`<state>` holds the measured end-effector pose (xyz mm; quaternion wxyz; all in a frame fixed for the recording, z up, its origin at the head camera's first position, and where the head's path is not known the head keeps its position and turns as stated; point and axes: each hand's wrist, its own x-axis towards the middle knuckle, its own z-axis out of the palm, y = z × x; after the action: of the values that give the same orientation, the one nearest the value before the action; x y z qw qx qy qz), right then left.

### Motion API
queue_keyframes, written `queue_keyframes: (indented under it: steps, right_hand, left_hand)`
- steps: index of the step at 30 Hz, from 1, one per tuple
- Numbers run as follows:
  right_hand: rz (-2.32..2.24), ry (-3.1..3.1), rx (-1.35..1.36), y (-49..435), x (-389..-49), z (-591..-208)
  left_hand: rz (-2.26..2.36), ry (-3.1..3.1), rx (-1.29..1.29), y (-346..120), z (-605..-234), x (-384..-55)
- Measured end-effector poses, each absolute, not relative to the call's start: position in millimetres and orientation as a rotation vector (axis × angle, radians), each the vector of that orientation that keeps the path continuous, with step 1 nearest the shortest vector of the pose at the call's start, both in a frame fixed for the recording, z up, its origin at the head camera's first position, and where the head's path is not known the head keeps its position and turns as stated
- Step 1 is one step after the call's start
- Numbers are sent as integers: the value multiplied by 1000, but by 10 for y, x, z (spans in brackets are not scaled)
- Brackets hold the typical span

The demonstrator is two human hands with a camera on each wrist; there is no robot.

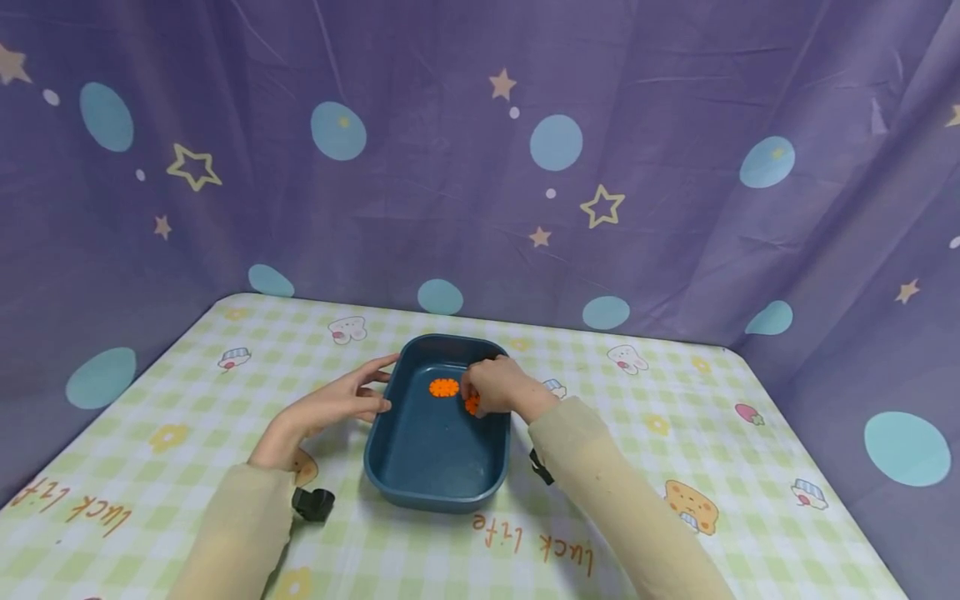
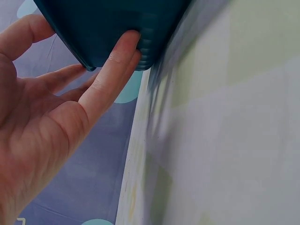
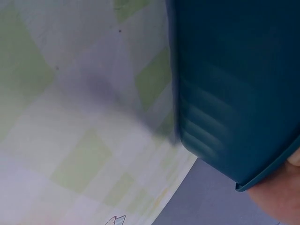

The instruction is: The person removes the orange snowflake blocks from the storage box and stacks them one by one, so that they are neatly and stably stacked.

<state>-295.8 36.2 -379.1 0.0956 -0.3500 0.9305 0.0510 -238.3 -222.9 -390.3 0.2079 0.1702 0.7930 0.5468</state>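
Standing on the checked desk (image 1: 637,467), short of its back edge, is a blue bin (image 1: 435,467). The left hand (image 1: 336,403), fingers spread, touches the bin's left wall; the right hand (image 1: 498,386), inside the right edge, pinches an orange piece (image 1: 472,405). A loose orange disc (image 1: 444,387) lies toward the bin's back edge.

On my feed I see a dark teal tray (image 1: 435,467) and bright orange pieces (image 1: 444,387). I make out pale cream sleeves (image 1: 236,529), a black wrist device (image 1: 312,505), and a green-and-white checked tablecloth (image 1: 735,467) printed with orange lettering and yellow flowers. The purple curtain (image 1: 435,50) shows me light-blue ovals, pinkish stars and yellow star outlines.
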Motion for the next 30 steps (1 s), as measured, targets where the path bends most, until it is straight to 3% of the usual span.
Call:
queue_keyframes:
  steps: [30]
  right_hand:
    - [45,2755,-1117,421,-2962,-3764]
  left_hand:
    - [1515,2207,484,-2226,-3888,-2385]
